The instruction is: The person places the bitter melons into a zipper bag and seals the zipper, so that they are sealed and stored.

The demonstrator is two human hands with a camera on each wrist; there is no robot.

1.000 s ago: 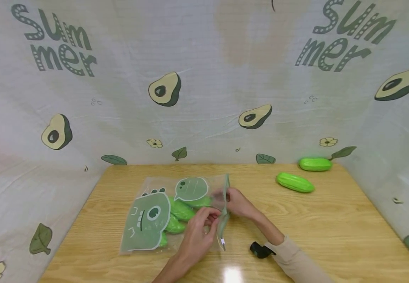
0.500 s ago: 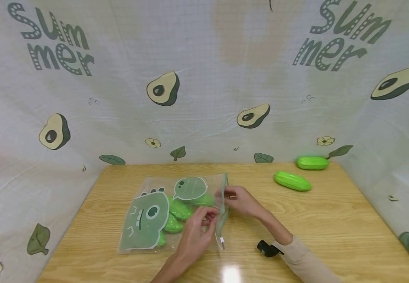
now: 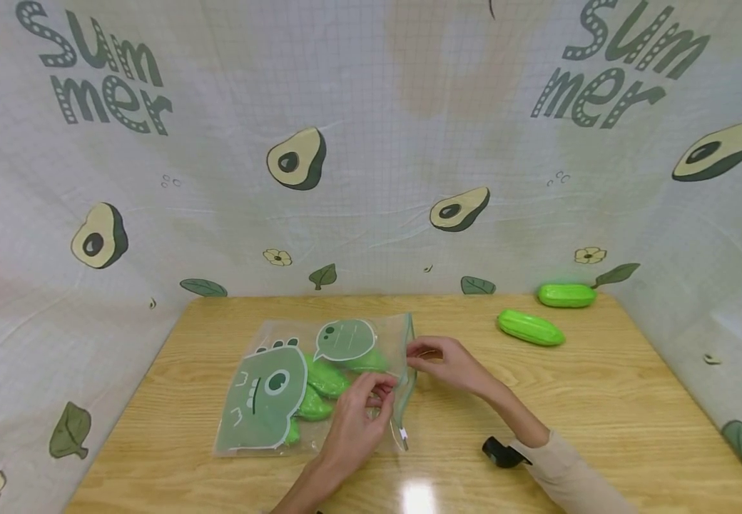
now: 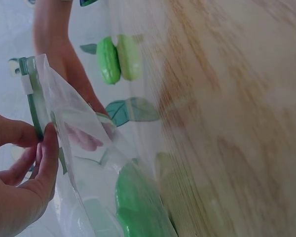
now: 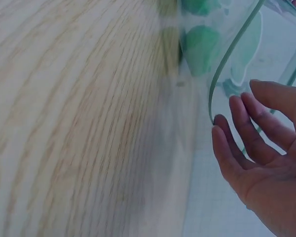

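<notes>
A clear zip bag (image 3: 258, 410) with a green monster print lies on the table, its mouth facing right. Inside it are several bright green, ribbed, cucumber-shaped pieces (image 3: 327, 378). My left hand (image 3: 357, 421) pinches the bag's green-edged rim between thumb and fingers; the left wrist view shows the white zip slider (image 4: 27, 84) just above these fingers. At the bag's mouth, my right hand (image 3: 444, 363) has its fingers loosely bent and spread from the thumb, with nothing between them. In the right wrist view, its fingertips (image 5: 219, 121) are right by the green rim.
Two more green cucumber-shaped pieces (image 3: 530, 328) lie at the back right of the wooden table (image 3: 602, 400), the farther piece (image 3: 566, 295) against the printed cloth backdrop (image 3: 371, 143). A black wrist camera (image 3: 502, 453) sits at the right sleeve.
My right hand has drawn back out of the bag's mouth toward the right, its fingers no longer behind the clear film. My left hand keeps its pinch on the rim.
</notes>
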